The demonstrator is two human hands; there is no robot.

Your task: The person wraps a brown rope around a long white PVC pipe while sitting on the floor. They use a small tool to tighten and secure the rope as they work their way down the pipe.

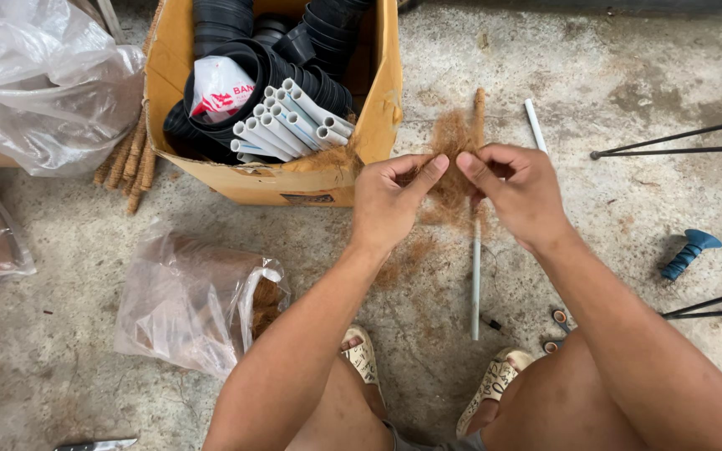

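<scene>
Left hand (388,200) and right hand (516,188) each pinched shut on the tuft of brown coconut fibre (453,163), grip against grip, apparently teasing strands apart over the concrete floor (628,75). Just below the grip, a thin white tube (475,280); up and left of it, a cardboard box (378,108) of black pots (236,50).

A workshop floor: bare stained concrete (645,67), a cardboard box (378,92) of black pots (236,67) and pipes (294,125).

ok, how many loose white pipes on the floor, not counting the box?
2: one pipe lies under the hands, partly wrapped in brown fibre; another pipe lies right of the cardboard box. More may be hidden.
</scene>
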